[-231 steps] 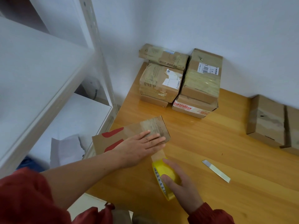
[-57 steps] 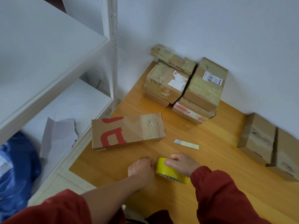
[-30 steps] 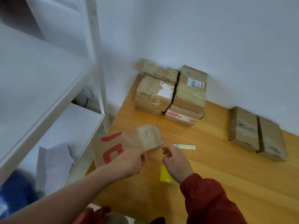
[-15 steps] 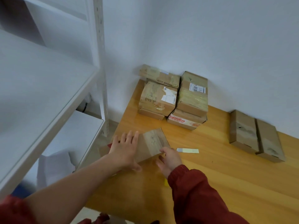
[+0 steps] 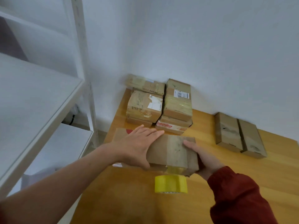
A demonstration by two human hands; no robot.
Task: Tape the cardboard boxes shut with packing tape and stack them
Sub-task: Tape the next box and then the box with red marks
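The person is working at a wooden table (image 5: 242,183) and is handling one long brown cardboard box with red print (image 5: 171,151), which is lying near the table's left edge, just in front of the far stack. A glossy band of clear tape is running across its top close to the right end and folding down over the near side, so this box is looking sealed, at least at that end; the left end is hidden under the hand.

The left hand (image 5: 137,146) is lying flat on the box top, fingers straight and pressing, thumb hanging down the near face. The right hand (image 5: 205,159) is grasping the box's right end, thumb on top and fingers curled underneath. Whether the box is resting on the table or being raised, I cannot tell.

The yellow roll of packing tape (image 5: 170,184) is standing untouched on the table, just near of the box.

In the far corner a stack of taped brown cardboard boxes (image 5: 160,105) is sitting against the white wall (image 5: 210,54). Two flat brown boxes (image 5: 239,135) are lying side by side at the far right, unstacked; their sealing is unclear.

Judging from this, taping of the held box is finishing, and stacking it, then dealing with the right pair, is remaining.
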